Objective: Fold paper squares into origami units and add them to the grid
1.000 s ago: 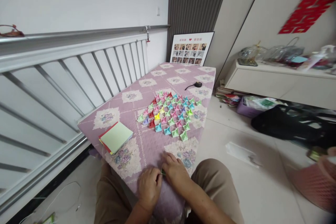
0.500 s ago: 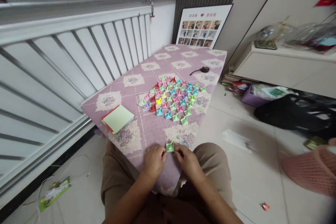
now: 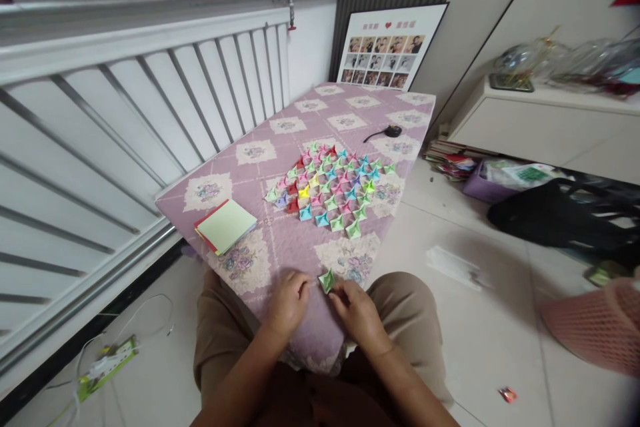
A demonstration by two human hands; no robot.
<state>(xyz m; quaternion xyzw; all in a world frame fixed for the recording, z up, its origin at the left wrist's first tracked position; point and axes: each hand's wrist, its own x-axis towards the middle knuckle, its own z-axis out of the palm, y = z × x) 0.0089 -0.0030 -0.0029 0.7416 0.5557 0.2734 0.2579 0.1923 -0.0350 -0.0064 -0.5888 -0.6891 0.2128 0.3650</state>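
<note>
A small green origami paper piece (image 3: 327,280) with raised points stands tilted at the near end of the table. My right hand (image 3: 357,307) pinches its right side between thumb and fingertips. Left of the piece, my left hand (image 3: 290,300) rests on the cloth, apart from the paper. Its fingers are loosely curled, thumb and forefinger slightly parted, with nothing in them. Beyond both hands, many similar origami pieces (image 3: 331,202) in green, pink, blue, red and yellow sit in close rows. A stack of square coloured paper (image 3: 227,225), pale green on top, lies at the left.
A flowered purple cloth (image 3: 290,247) covers the table. A black tape measure (image 3: 393,131) lies further back, before a leaning photo board (image 3: 393,47). A white railing (image 3: 150,100) borders the left. On the right floor are a black bag (image 3: 555,217) and a pink basket (image 3: 595,323).
My left hand has let go of the green origami piece and drawn slightly left. The piece has turned and tilted in my right hand.
</note>
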